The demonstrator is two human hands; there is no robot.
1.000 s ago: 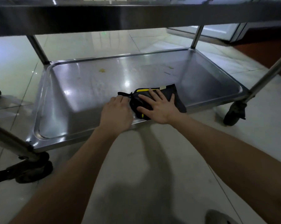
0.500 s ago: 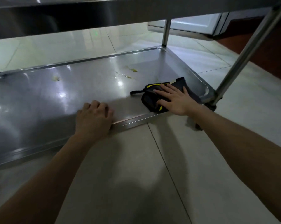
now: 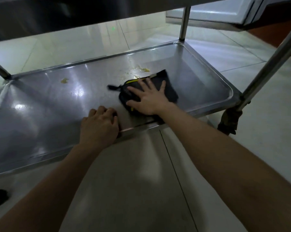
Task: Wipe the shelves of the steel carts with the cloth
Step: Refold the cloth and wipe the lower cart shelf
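Right hand (image 3: 151,99) flat on the folded dark cloth with yellow trim (image 3: 171,92), fingers straight and spread, palm pressing it down, no curl round it. Cloth sits on the lower stainless-steel tray shelf (image 3: 41,114) of the cart, right half, close to the near rim; a small dark tab sticks out on its left side. Left hand (image 3: 99,126) is on the near rim just left of the cloth, fingers curled over the lip onto the shelf floor, thumb along the edge, gripping the rim. Yellow smear (image 3: 142,69) just beyond the cloth's far edge, apart from it. Second yellow spot (image 3: 64,80) further left, well apart from the cloth. Upper steel shelf (image 3: 57,14) overhead. Round steel post (image 3: 272,59) at the right near corner, dark caster wheel (image 3: 229,122) below it. Pale tiled floor (image 3: 133,181) under both forearms.
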